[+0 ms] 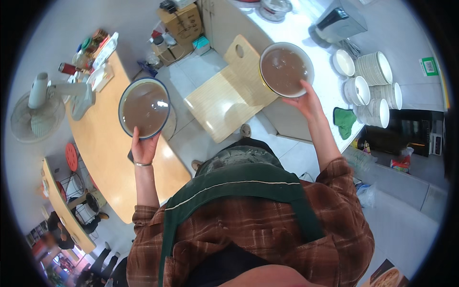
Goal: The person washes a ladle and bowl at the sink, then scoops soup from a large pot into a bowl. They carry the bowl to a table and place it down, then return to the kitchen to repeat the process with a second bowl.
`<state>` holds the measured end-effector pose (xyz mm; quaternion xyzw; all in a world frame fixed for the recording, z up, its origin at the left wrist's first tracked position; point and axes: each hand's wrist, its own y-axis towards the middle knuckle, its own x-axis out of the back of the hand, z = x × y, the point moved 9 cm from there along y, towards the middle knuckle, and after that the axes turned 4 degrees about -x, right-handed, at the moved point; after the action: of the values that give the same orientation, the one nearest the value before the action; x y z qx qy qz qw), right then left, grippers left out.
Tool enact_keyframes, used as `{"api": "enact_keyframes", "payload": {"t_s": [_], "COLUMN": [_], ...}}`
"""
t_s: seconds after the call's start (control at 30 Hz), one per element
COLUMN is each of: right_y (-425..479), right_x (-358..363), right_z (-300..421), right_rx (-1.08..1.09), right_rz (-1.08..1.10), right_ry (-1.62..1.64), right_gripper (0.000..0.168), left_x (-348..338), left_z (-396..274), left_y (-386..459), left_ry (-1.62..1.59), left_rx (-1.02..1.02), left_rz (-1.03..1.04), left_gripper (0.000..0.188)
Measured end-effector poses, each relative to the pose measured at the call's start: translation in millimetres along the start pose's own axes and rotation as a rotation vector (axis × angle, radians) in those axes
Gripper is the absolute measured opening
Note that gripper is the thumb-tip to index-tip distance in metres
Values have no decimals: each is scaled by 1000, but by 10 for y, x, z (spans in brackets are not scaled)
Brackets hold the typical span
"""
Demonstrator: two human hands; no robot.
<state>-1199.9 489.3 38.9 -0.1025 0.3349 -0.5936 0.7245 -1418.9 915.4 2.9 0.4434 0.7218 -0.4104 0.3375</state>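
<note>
My left hand [145, 147] grips the near rim of a dark-blue-rimmed bowl [146, 107], thumb over the edge. Brown liquid fills much of it, and light glints on the surface. The bowl is seen above the inner edge of a wooden table [118, 158]. On the other side, my right hand [306, 100] holds a pale bowl [286, 70] with a yellow band by its near side. It contains similar brown liquid, and my thumb lies over its rim. This bowl is seen beside a white counter [322, 89]. The fingers under both bowls are mostly hidden.
A wooden chair [218, 104] stands ahead between table and counter. Stacked white bowls [373, 68] and a green cloth [345, 122] lie on the counter. At left are a fan [37, 114] and several jars [89, 46]. Cardboard boxes [183, 27] sit beyond the chair; people [64, 229] are behind at left.
</note>
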Motion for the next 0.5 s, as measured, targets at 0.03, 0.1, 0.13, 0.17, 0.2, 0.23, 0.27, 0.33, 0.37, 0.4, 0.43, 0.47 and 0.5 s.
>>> {"api": "enact_keyframes", "payload": {"t_s": [0.03, 0.1, 0.13, 0.17, 0.2, 0.23, 0.27, 0.33, 0.37, 0.4, 0.43, 0.47, 0.5], "right_y": [9, 31, 65, 74, 74, 92, 122, 146, 152, 186, 204, 221, 246], "right_x": [254, 732, 964, 1178, 1350, 1525, 1728, 1947, 2047, 2174, 2268, 2349, 2416], "right_z": [113, 284, 334, 378, 408, 425, 388, 419, 425, 407, 383, 360, 327], "right_rx": [17, 48, 63, 68, 65, 67, 47, 54, 56, 65, 59, 51, 46], "right_rz": [-28, -83, -86, -111, -134, -151, -159, -190, -206, -226, -227, -227, -226], "right_ry": [3, 15, 43, 74, 100, 135, 167, 194, 207, 203, 216, 229, 245], "right_gripper": [46, 45, 46, 46, 46, 46, 47, 47, 47, 46, 46, 46, 46], "left_x": [-184, -531, -667, -809, -947, -1116, -1274, -1562, -1713, -1850, -1968, -2072, -2156], "left_z": [250, 739, 967, 1195, 1430, 1645, 1859, 2274, 2467, 2663, 2855, 3039, 3206], "left_y": [130, 408, 568, 725, 845, 974, 1102, 1347, 1453, 1562, 1672, 1776, 1871], "left_ry": [-2, -16, -18, -22, -23, -15, -8, -8, -17, -32, -21, -11, 3], "left_rx": [23, 87, 118, 149, 196, 238, 280, 364, 407, 451, 481, 511, 541], "left_rz": [8, 3, 21, 38, 47, 61, 74, 129, 161, 196, 222, 246, 273], "left_gripper": [48, 49, 49, 49, 49, 49, 50, 50, 50, 50, 50, 50, 49]}}
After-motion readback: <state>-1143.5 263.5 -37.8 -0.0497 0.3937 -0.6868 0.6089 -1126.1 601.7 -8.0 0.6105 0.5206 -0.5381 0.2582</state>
